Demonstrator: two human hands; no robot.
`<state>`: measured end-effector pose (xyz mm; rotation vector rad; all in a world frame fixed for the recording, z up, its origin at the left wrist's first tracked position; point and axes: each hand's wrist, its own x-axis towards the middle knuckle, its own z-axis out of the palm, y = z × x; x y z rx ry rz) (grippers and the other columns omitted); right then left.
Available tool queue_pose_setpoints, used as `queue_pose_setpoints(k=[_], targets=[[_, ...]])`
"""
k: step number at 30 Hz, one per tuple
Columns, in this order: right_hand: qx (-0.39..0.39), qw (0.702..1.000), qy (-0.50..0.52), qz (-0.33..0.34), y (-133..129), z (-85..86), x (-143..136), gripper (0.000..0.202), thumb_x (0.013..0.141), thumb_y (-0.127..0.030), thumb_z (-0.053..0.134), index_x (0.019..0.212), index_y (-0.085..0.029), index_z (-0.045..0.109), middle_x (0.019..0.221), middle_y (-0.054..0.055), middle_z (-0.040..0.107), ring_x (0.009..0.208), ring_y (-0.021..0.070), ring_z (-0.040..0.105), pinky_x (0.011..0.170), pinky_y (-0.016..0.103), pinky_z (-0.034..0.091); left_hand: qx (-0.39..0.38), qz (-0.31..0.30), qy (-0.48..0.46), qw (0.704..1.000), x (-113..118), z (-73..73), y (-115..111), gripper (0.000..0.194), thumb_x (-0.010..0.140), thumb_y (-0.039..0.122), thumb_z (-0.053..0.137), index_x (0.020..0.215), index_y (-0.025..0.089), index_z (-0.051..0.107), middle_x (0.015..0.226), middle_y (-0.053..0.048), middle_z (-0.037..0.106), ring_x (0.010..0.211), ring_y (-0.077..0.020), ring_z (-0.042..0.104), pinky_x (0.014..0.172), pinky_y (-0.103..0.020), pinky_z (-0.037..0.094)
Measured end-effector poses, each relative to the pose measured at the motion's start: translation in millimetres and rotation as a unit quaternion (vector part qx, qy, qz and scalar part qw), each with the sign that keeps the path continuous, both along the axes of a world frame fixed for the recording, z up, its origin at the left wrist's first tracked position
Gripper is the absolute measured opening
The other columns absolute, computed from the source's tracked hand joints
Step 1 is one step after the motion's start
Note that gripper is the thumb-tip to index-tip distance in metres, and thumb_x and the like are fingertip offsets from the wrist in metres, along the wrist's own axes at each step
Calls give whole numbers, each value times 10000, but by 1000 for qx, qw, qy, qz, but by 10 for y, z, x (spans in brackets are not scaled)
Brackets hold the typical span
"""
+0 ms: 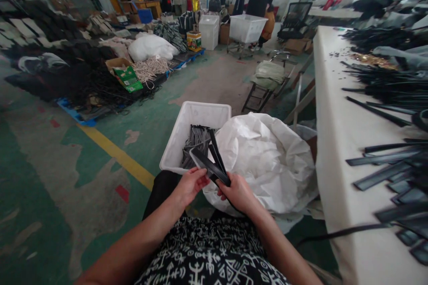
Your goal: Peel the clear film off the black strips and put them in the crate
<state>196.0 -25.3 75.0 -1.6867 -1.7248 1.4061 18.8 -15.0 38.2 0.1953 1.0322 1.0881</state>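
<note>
Over my lap, my right hand [236,192] is closed around a few flat black strips [214,167] that fan out toward the upper left. They look like leather or webbing straps; the material is hard to tell. My left hand [193,185] pinches the lower edge of the widest strip, thumb and fingers together. Just beyond my hands sits a white plastic bin [174,142] with many thin dark strips [197,140] inside. A large white woven sack [264,160] lies crumpled right beside the bin, close to my right hand.
On my right runs a table [334,142] with a pale cover, heaped with black strips [394,84]. A folding stool [267,80] stands ahead. Goods are piled on blue pallets [80,118] at the left. Farther back, a person [262,2] bends behind a white cart [247,29].
</note>
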Motion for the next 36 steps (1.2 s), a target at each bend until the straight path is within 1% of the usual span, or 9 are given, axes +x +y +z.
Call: queue_pose_setpoints(k=[2, 7, 9, 13, 19, 28, 31, 33, 36], targets=[[4, 1000, 16, -5, 19, -2, -8, 179, 836, -323, 530, 755, -171, 579, 612, 28, 700, 494, 131, 640, 479, 201, 449, 11, -12, -3, 1000, 50, -2, -20, 214, 597, 140, 809, 738, 115, 651, 681, -46, 697, 572, -133, 641, 602, -247, 543], [-15, 999, 35, 35, -7, -11, 144, 170, 830, -323, 533, 780, -174, 600, 658, 32, 721, 541, 151, 666, 501, 216, 470, 1, 80, 36, 996, -122, 46, 125, 199, 598, 92, 784, 657, 143, 601, 616, -2, 674, 529, -113, 621, 572, -234, 538], [-12, 999, 29, 22, -12, -24, 158, 156, 827, -311, 533, 792, -175, 601, 643, 29, 716, 523, 151, 659, 488, 218, 464, -5, 64, 37, 997, -138, 49, 137, 193, 599, 92, 783, 665, 140, 607, 613, -6, 676, 523, -116, 621, 571, -241, 541], [-3, 999, 41, -14, 33, -35, 69, 172, 825, -308, 536, 756, -163, 599, 616, 35, 704, 492, 135, 639, 474, 204, 453, 17, -22, 23, 999, 30, -2, 27, 210, 600, 141, 803, 750, 112, 658, 669, -35, 696, 547, -128, 635, 596, -249, 548], [-11, 998, 62, 0, 23, -49, 136, 172, 823, -318, 535, 758, -170, 594, 620, 22, 705, 498, 133, 643, 475, 197, 458, 21, -11, 40, 999, 13, 4, 47, 206, 594, 145, 811, 709, 125, 641, 644, -21, 680, 554, -123, 631, 605, -244, 547], [-7, 997, 82, -8, -9, -89, 154, 176, 824, -326, 531, 749, -176, 583, 588, 11, 677, 469, 132, 619, 460, 208, 448, 3, -63, 58, 996, 8, 30, 105, 190, 625, 176, 801, 697, 137, 629, 624, -26, 664, 547, -125, 628, 621, -259, 548], [-15, 993, 113, -23, -47, -117, 226, 232, 839, -385, 527, 776, -169, 585, 626, 15, 684, 464, 121, 605, 461, 207, 441, 36, -132, 95, 986, -56, 79, 380, 191, 628, 209, 795, 708, 137, 637, 656, -37, 674, 545, -122, 621, 589, -248, 535], [-14, 990, 128, -50, -62, -161, 289, 275, 841, -428, 529, 787, -163, 581, 639, 16, 679, 453, 111, 584, 463, 206, 433, 82, -166, 140, 973, -99, 169, 712, 185, 625, 218, 785, 693, 137, 633, 640, -29, 664, 520, -110, 596, 550, -229, 511], [-21, 983, 145, -109, -61, -237, 384, 322, 822, -477, 543, 814, -158, 591, 638, 14, 666, 441, 105, 545, 464, 214, 420, 143, -174, 225, 948, -152, 401, 1294, 187, 619, 224, 767, 651, 134, 606, 585, -7, 633, 486, -92, 559, 526, -210, 475]])
